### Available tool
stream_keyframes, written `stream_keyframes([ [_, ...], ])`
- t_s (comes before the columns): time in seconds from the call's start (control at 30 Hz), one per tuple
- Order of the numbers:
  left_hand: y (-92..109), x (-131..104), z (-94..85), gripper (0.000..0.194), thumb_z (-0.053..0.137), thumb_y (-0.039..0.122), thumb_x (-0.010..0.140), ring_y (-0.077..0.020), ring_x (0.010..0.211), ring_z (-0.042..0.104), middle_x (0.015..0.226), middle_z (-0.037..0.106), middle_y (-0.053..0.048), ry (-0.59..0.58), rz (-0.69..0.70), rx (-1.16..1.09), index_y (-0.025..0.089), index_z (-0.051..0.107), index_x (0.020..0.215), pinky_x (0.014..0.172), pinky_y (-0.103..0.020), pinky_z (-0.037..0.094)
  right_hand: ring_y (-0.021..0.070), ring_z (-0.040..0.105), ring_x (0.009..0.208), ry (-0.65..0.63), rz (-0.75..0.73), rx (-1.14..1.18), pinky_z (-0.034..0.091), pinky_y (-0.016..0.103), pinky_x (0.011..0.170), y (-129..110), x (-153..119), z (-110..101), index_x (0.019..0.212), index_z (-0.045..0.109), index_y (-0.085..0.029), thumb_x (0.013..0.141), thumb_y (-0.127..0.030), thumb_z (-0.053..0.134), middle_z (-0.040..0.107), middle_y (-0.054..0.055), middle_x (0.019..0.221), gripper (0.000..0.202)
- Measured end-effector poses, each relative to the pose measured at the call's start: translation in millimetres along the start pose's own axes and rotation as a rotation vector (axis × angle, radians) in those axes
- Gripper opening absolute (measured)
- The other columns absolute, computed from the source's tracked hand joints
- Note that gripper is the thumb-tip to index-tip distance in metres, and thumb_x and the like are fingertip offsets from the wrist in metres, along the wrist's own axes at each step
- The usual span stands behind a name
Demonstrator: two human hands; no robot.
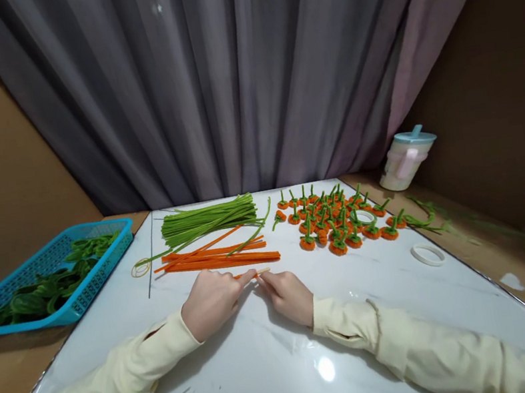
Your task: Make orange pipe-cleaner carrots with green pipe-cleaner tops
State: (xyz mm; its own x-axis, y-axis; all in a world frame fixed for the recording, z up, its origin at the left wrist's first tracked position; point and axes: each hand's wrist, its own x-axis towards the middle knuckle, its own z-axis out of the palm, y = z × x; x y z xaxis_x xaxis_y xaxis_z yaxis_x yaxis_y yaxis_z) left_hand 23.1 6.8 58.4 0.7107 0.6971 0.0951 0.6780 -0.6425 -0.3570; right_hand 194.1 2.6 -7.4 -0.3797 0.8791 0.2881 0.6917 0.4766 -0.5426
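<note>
My left hand [213, 302] and my right hand [289, 295] meet fingertip to fingertip over the middle of the white table. Both are closed in a pinch around a small orange pipe cleaner [256, 275], mostly hidden by the fingers. A thin pale strand [263, 270] shows just beyond the fingertips; what it is I cannot make out. Just past my left hand lie loose orange pipe cleaners [218, 261]. Behind them is a thick bundle of green pipe cleaners [208, 219]. To the right sit many small orange pumpkins with green stems [337, 247], standing close together.
At the left, a blue plastic basket [75, 304] holds green leaf shapes [36, 297]. A coil of thin wire [142, 268] lies by the orange strips. White tape rolls [428, 255] are at the right. A lidded cup [407, 157] stands at the back right, before grey curtains [222, 81].
</note>
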Motion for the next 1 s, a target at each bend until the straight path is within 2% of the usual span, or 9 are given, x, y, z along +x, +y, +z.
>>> stream_keyframes([
  [0.07,-1.3,-0.8,-3.7,0.046,0.046,0.013,0.075,-0.0193,0.047,0.057,0.057,0.063,-0.002,-0.028,0.003,-0.027,0.031,0.049,0.117,0.042,-0.023,0.016,0.0131,0.052,0.055,0.012,-0.079,-0.152,0.028,0.024,0.051,3.1,-2.6,1.2,0.078,0.051,-0.016,0.079,-0.014,0.045,0.061,0.002,0.067,0.007],
  [0.2,-3.0,-3.3,-12.8,0.046,0.046,0.012,0.072,-0.0193,0.047,0.057,0.055,0.063,-0.002,-0.080,-0.004,-0.071,0.032,0.053,0.113,0.043,-0.024,0.015,0.0146,0.048,0.055,0.137,-0.311,-0.504,0.021,0.027,0.048,6.8,-5.2,3.5,0.079,0.052,-0.016,0.074,-0.011,0.045,0.058,0.002,0.065,0.009],
  [0.33,-7.2,-6.4,-20.2,0.040,0.043,0.013,0.074,-0.0171,0.044,0.053,0.051,0.061,-0.001,-0.066,0.029,-0.114,0.034,0.059,0.105,0.043,-0.024,0.012,0.0165,0.044,0.060,0.287,-0.462,-0.579,0.021,0.029,0.048,4.0,-4.2,1.2,0.070,0.051,-0.016,0.075,-0.012,0.043,0.052,0.003,0.061,0.010],
  [0.43,-12.8,-9.0,-25.4,0.036,0.043,0.017,0.077,-0.0149,0.040,0.049,0.047,0.059,-0.001,-0.041,0.085,-0.131,0.035,0.061,0.101,0.043,-0.024,0.011,0.0164,0.041,0.064,0.319,-0.520,-0.568,0.023,0.029,0.050,1.5,-2.9,-2.5,0.071,0.052,-0.017,0.080,-0.013,0.040,0.052,0.004,0.066,0.015],
  [0.53,-18.3,-11.4,-30.3,0.029,0.043,0.026,0.082,-0.0138,0.038,0.047,0.046,0.058,-0.001,-0.028,0.165,-0.151,0.035,0.062,0.102,0.043,-0.024,0.011,0.0162,0.042,0.067,0.266,-0.552,-0.486,0.027,0.028,0.052,2.0,-2.2,-4.1,0.076,0.053,-0.017,0.083,-0.013,0.037,0.054,0.005,0.075,0.018],
  [0.7,-31.0,-7.3,-33.5,0.028,0.044,0.043,0.082,-0.0120,0.038,0.043,0.047,0.058,0.000,-0.109,0.255,-0.307,0.032,0.065,0.098,0.043,-0.023,0.014,0.0130,0.048,0.071,0.093,-0.540,-0.080,0.037,0.022,0.056,5.1,0.0,-3.5,0.081,0.054,-0.018,0.087,-0.019,0.036,0.055,0.005,0.081,0.019],
  [0.83,-45.7,5.6,-24.4,0.029,0.047,0.042,0.082,-0.0089,0.040,0.039,0.050,0.059,0.001,-0.192,0.296,-0.591,0.026,0.069,0.089,0.043,-0.021,0.021,0.0127,0.053,0.074,0.053,-0.449,0.198,0.043,0.023,0.067,1.9,3.0,-8.0,0.080,0.054,-0.018,0.090,-0.024,0.033,0.058,0.006,0.080,0.025],
  [1.0,-55.1,17.9,-4.9,0.029,0.052,0.037,0.079,-0.0068,0.044,0.036,0.053,0.055,0.001,-0.292,0.305,-1.034,0.017,0.069,0.093,0.044,-0.018,0.026,0.0123,0.054,0.067,0.049,-0.307,0.386,0.044,0.023,0.065,-1.7,4.5,-13.7,0.076,0.054,-0.018,0.088,-0.023,0.036,0.058,0.004,0.072,0.023],
])
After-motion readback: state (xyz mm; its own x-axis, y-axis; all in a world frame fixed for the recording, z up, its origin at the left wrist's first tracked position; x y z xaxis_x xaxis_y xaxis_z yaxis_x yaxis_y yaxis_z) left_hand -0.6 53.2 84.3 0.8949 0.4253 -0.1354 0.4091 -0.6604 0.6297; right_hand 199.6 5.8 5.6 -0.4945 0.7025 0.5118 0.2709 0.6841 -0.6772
